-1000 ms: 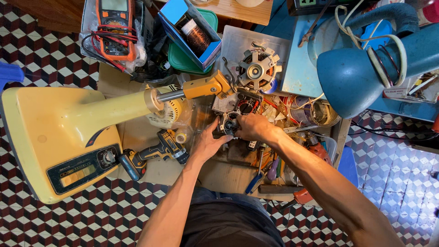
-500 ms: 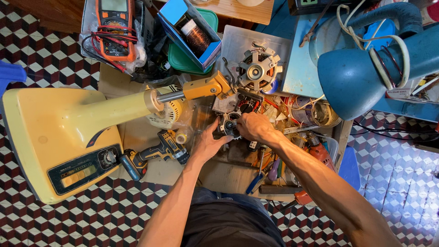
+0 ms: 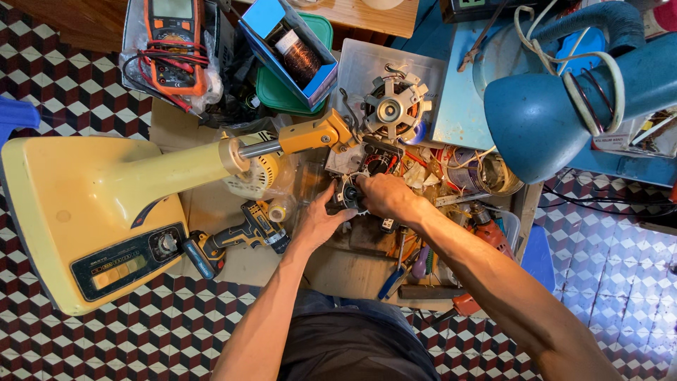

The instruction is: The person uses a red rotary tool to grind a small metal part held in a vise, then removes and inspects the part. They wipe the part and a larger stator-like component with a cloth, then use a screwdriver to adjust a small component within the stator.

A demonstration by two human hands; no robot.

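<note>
Both hands meet mid-bench on a small dark motor part (image 3: 347, 195). Left hand (image 3: 321, 220) cups it from the near side, steadying; right hand (image 3: 381, 195) closes over its right edge. Yellow fan stand (image 3: 106, 212) lies left; cordless drill (image 3: 236, 236) nearby.

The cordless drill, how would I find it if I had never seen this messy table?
Start at the big pale yellow fan base lying on the left. Just right of its control panel, on brown cardboard, lies the cordless drill, near the left hand. It is the only yellow-and-black, pistol-shaped tool there, with a blue part at its grip end.
</note>
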